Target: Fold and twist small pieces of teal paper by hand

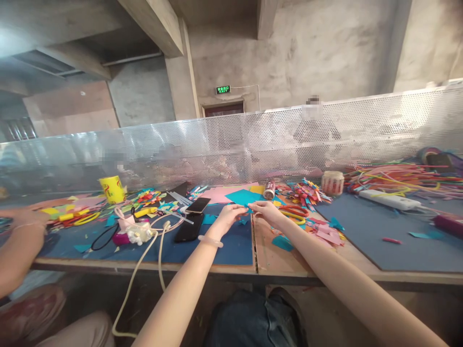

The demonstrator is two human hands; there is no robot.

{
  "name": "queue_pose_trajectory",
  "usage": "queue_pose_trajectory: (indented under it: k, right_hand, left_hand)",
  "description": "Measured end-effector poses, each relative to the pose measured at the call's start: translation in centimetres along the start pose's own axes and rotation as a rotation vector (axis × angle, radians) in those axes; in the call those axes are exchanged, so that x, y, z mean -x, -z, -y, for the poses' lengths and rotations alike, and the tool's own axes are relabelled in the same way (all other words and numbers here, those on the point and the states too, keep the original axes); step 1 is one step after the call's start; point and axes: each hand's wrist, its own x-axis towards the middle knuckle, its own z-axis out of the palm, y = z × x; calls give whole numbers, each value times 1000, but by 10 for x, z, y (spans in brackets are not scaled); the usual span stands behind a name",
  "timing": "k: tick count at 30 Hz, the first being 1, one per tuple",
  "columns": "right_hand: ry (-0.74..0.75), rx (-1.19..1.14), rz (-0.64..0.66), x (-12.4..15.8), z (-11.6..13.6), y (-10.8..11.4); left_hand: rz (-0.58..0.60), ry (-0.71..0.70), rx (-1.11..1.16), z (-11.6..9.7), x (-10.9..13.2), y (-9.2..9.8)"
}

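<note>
Over the middle of the table, my left hand and my right hand meet fingertip to fingertip. Between them they pinch a small blue piece of paper, largely covered by the fingers. Just beyond lies a larger blue paper sheet, with a small brown bottle at its right side. Orange-and-yellow-handled scissors rest near my right hand among paper scraps. Close to my left wrist are two dark phones.
A yellow can, a tangled white cable and coloured cuttings lie leftward. To the right are a glass jar, a power strip and bundled coloured strips. A perforated metal screen runs behind. Another person's arm reaches in at left.
</note>
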Motion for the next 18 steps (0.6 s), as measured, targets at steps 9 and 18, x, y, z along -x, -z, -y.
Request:
queue_pose_trajectory:
  k: [9,18]
  right_hand:
    - [35,47,6,1,-1,-1]
    - [181,314,-59,-3,-1,-1]
  left_hand:
    - [-10,4,0,-1,1,-1]
    - [-48,5,-70,-1,1,-1]
